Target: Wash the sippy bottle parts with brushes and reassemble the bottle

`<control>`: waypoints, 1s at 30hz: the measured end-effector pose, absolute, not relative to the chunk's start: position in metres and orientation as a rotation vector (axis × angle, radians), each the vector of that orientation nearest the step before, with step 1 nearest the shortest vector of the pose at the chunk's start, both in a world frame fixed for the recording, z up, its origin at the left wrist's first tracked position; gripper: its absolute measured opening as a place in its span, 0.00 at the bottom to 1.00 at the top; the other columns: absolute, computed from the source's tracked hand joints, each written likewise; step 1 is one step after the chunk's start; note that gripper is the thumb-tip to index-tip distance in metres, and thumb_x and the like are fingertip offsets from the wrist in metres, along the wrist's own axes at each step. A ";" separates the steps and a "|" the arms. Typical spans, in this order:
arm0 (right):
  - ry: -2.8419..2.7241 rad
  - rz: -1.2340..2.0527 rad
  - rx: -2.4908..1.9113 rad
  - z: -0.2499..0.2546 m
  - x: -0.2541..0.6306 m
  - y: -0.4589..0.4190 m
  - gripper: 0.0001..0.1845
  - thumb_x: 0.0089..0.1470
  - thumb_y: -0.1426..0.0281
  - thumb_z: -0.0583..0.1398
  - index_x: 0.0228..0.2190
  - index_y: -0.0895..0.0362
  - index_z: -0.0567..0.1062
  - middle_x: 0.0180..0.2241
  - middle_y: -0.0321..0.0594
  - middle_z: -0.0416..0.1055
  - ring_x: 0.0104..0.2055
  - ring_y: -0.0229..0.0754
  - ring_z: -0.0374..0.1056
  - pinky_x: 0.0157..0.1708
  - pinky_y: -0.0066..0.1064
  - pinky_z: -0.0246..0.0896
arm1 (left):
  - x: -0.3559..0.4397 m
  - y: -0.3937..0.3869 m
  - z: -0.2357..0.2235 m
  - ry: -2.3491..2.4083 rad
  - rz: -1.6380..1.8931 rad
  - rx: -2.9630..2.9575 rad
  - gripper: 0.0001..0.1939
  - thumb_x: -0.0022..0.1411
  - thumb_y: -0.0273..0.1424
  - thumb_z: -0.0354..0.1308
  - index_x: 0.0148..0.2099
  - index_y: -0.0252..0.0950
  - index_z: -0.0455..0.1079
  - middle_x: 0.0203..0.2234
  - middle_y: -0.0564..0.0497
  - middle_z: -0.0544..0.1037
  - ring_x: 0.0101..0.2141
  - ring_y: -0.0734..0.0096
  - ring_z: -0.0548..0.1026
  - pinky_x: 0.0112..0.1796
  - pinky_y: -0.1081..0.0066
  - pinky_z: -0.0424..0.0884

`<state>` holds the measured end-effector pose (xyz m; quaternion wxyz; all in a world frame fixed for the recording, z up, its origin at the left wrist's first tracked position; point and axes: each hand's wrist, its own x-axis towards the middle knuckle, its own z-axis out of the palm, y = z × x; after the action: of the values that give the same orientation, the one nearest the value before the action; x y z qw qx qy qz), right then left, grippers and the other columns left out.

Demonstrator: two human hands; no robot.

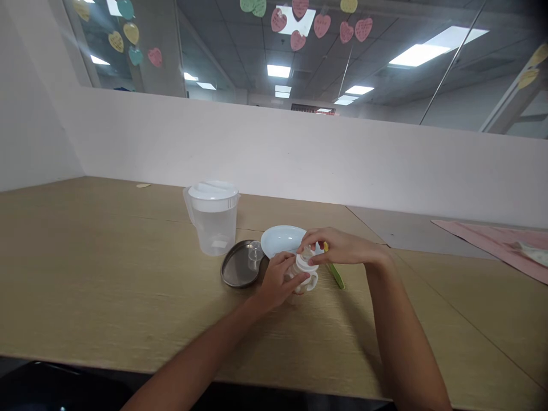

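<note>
Left hand (278, 281): curled around the body of a clear baby bottle (299, 272), fingers closed on its side; arm reaching in from the desk's near edge;
Right hand (336, 247): fingers pressed together, pinching the white collar (306, 264) at the bottle's top;
Bottle: upright or nearly so, gripped between both hands near the middle of the desk, white handle (313, 281) facing right; whether its base touches the desk cannot be told;
Beside the hands: pale blue bowl (282, 240) just behind them; green-handled brush (336, 276) lying just right of the bottle, near the right hand;
Left of the bottle: oval steel tray (237, 271) holding a small clear cup (256, 255); lidded plastic pitcher (213, 220) just behind the tray;
Further out: pink mat (492, 245) with a packet (531, 254) at the right corner of the wood-grain desk (98, 285); white partition (257, 148) along the far edge; paper hearts (321, 25) on glass above it
</note>
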<state>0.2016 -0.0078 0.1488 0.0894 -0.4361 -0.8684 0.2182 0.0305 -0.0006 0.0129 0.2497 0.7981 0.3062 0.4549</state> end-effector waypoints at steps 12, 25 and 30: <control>-2.588 0.654 -1.340 0.143 0.202 -0.003 0.16 0.45 0.65 0.60 0.38 0.55 0.76 0.38 0.40 0.71 0.38 0.41 0.64 0.37 0.30 0.58 | 0.031 0.001 0.011 0.876 1.268 2.245 0.16 0.56 0.40 0.57 0.44 0.36 0.70 0.40 0.49 0.73 0.42 0.63 0.69 0.46 0.65 0.62; -2.611 0.687 -1.324 0.134 0.195 0.003 0.15 0.42 0.70 0.61 0.36 0.55 0.78 0.35 0.38 0.73 0.36 0.39 0.67 0.35 0.28 0.60 | 0.029 0.002 0.004 1.012 1.386 2.291 0.37 0.48 0.51 0.60 0.55 0.36 0.61 0.42 0.45 0.73 0.43 0.59 0.70 0.46 0.59 0.62; -2.668 0.649 -1.193 0.130 0.188 0.001 0.18 0.38 0.80 0.57 0.32 0.55 0.79 0.36 0.37 0.74 0.37 0.39 0.68 0.36 0.26 0.61 | 0.028 0.007 0.006 0.990 1.345 2.471 0.42 0.39 0.53 0.63 0.53 0.36 0.62 0.39 0.46 0.74 0.42 0.56 0.69 0.46 0.57 0.61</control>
<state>0.1882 0.0007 0.1299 0.0736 -0.3975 -0.8887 0.2161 0.0284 0.0066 0.0064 0.0793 0.8258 0.3310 0.4496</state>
